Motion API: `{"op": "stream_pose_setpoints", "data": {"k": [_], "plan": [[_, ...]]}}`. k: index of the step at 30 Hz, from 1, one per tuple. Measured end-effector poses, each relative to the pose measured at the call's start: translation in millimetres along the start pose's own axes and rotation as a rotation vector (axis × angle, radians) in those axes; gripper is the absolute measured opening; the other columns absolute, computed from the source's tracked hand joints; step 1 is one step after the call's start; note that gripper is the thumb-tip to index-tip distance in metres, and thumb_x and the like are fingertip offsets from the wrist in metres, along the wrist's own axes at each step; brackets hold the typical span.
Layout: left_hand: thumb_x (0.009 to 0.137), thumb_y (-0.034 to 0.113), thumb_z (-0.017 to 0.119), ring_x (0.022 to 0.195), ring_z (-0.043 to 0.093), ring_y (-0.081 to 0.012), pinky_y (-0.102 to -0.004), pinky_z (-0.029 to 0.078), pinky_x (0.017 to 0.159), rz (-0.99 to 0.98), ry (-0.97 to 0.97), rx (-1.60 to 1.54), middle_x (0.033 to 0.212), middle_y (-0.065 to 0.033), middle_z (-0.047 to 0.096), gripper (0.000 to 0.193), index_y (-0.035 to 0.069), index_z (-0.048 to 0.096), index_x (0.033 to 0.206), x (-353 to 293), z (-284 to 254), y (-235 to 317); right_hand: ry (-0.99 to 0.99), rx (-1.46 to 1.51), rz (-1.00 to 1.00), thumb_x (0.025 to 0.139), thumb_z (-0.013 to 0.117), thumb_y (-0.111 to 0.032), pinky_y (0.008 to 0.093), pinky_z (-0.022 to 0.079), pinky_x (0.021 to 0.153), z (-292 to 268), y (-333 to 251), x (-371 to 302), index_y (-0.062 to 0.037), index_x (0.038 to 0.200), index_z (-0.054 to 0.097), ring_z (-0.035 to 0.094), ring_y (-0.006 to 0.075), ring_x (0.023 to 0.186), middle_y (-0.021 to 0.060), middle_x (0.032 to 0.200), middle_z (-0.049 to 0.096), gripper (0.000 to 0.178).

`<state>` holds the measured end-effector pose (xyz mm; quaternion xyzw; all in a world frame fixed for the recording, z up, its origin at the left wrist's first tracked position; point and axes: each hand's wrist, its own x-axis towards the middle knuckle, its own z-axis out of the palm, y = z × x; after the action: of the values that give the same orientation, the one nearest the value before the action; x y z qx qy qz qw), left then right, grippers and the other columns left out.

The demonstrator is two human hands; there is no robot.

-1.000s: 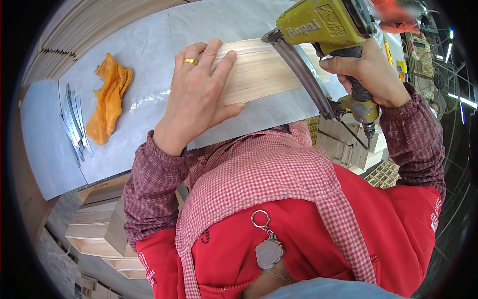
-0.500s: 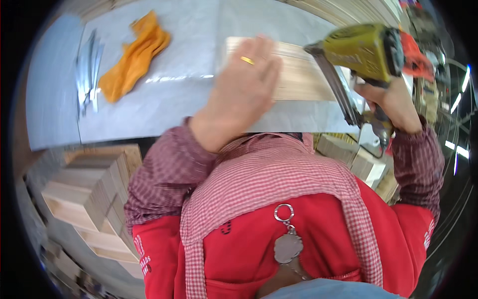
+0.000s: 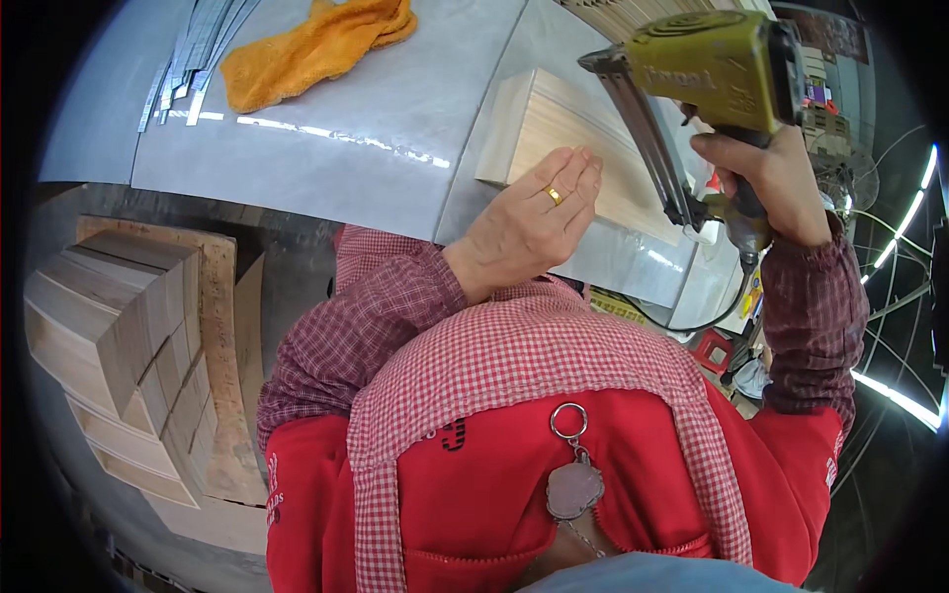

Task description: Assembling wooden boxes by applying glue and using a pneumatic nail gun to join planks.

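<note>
Gold shows first, a ring (image 3: 555, 196) on a finger of the left hand (image 3: 534, 222), whose fingers lie close together, palm down, over the near side of a pale wooden piece (image 3: 561, 128); the thumb is hidden, so whether it pinches the wood I cannot tell. The right hand (image 3: 781, 178) is wrapped around the handle of a yellow-green nail gun (image 3: 707, 74), thumb across the grip. The gun's long metal rail slants down across the view of the wood's right part, and whether it touches is not clear. The wooden piece lies on the grey bench (image 3: 395, 168), right of a seam and a little in from the front edge, its left end turned toward that seam. From the base of the gun a black hose (image 3: 714, 321) curves down past the bench's front edge. Beyond the wood, thin boards (image 3: 603, 15) are piled toward the bench's far side. Left of the seam lies a crumpled orange cloth (image 3: 316, 49), and nearer the bench's left end, just beside it, a loose bunch of metal strips (image 3: 193, 59). Below the front edge at the left, wooden boxes (image 3: 124, 346) stand stacked along a brown board (image 3: 222, 366). Plaid sleeves (image 3: 366, 326) cover both forearms, and a checked apron (image 3: 534, 341) lies over a red top (image 3: 494, 504).
</note>
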<state>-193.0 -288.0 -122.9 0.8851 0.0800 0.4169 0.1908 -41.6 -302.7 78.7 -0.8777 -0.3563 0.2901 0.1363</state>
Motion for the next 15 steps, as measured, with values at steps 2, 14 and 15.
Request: {"op": "stream_pose_setpoints", "data": {"k": [2, 14, 15], "plan": [[0.08, 0.006, 0.054, 0.113, 0.055, -0.0273, -0.0359, 0.041, 0.102, 0.006, 0.005, -0.002, 0.117, -0.0169, 0.059, 0.028, -0.007, 0.059, 0.105, 2, -1, 2, -0.023, -0.028, -0.009, 0.074, 0.068, -0.01, 0.0204, 0.032, 0.046, 2, -5, 0, -0.0006, 0.073, 0.063, 0.044, 0.0099, 0.046, 0.002, 0.054, 0.052, 0.011], [0.079, 0.006, 0.054, 0.109, 0.057, -0.0271, -0.0361, 0.043, 0.101, -0.012, 0.01, -0.019, 0.113, -0.0168, 0.059, 0.028, -0.007, 0.059, 0.103, 3, -1, -2, -0.075, -0.137, 0.01, 0.073, 0.074, -0.021, 0.0205, 0.033, 0.048, 8, -21, -2, -0.0043, 0.071, 0.067, 0.045, 0.0081, 0.049, 0.0, 0.055, 0.052, 0.018], [0.079, 0.006, 0.054, 0.109, 0.057, -0.0271, -0.0361, 0.043, 0.1, -0.012, 0.012, -0.015, 0.113, -0.0169, 0.059, 0.028, -0.007, 0.059, 0.103, 3, -1, -2, -0.078, -0.145, -0.018, 0.073, 0.074, -0.022, 0.0207, 0.033, 0.048, 9, -20, -2, -0.0043, 0.072, 0.067, 0.045, 0.008, 0.049, -0.0001, 0.055, 0.052, 0.019]]}}
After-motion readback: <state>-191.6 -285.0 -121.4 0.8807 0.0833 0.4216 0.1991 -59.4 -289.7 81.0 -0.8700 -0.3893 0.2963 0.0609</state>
